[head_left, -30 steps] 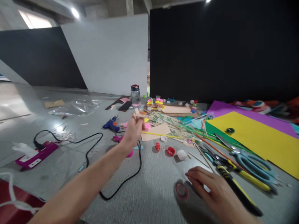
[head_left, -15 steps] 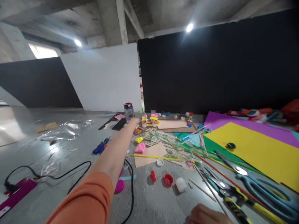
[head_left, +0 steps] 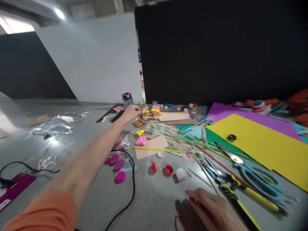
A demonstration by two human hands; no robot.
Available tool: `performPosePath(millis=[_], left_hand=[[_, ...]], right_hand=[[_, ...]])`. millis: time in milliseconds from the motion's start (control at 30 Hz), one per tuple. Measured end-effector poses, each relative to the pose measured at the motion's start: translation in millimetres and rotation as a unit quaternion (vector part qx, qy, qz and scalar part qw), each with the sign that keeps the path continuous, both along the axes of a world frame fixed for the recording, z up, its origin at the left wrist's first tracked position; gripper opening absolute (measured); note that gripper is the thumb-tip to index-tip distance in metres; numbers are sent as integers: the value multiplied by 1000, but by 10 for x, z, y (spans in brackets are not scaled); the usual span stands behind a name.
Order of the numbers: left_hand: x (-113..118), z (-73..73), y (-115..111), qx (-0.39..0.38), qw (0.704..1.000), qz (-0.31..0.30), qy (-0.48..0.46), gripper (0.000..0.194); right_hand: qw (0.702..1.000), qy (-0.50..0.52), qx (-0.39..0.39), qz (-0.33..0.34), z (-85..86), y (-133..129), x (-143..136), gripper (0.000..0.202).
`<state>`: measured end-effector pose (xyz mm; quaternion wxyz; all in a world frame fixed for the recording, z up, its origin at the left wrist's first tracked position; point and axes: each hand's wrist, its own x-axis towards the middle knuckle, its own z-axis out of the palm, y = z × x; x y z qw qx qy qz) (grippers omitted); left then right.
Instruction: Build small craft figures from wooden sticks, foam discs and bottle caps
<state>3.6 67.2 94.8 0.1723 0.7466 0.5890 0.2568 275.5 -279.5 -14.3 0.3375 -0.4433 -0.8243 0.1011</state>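
My left hand [head_left: 132,112] reaches far across the table, fingers pinched together beside a small craft piece with pink and yellow lumps on round wheels [head_left: 154,112]. What the fingertips hold, if anything, is too small to make out. Behind this hand stands a clear bottle with a dark lid [head_left: 127,99]. Close to me, my right hand [head_left: 209,205] hovers low over the table, its fingers loosely stretched and no object visible in them. A thin red loop [head_left: 176,221] lies by its shadow. Nearby are a white cap [head_left: 180,174] and a red cap [head_left: 168,170].
Blue-handled scissors [head_left: 260,183] and yellow-black pliers [head_left: 228,191] lie at right, beside yellow sheet [head_left: 260,138]. Wooden sticks [head_left: 166,136] spread mid-table. A black cable [head_left: 133,179] curves near magenta discs [head_left: 120,176]. Clear plastic film [head_left: 69,123] lies left.
The view has tilted down. My left hand has come into clearer sight beside the wheeled craft piece. My right hand has risen further into the picture, and the magenta discs are now uncovered.
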Motion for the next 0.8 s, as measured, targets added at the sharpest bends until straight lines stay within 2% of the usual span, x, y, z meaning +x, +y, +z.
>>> performPosePath(millis=[133,267,333,400,500,600,700,800], left_hand=[[-20,127,-399,64,995,-22,-73,30],[-30,203,-963,108,987,-27,-119,34],[-54,203,-1279,102,988,-55,-105,26],[-92,166,-1590,60,991,-109,-50,20],[-171,17,-1991,2,986,-153,66,31],[-253,-236,-2246,-9,971,-198,131,45],[-289,-490,-2356,22,961,-226,160,44],[-230,-669,-2377,30,957,-237,163,43]], right_hand=[[1000,-2,-10,-23,-4,-46,-10,19],[999,-2,-30,-30,-22,-41,1,16],[999,-7,-32,-39,26,-41,9,16],[998,-20,-34,-47,111,-44,23,18],[994,-76,-58,-44,259,-11,48,20],[985,-143,-90,-49,352,133,34,21],[976,-197,-57,-69,366,385,-70,21],[963,-260,-21,-68,345,655,-259,30]])
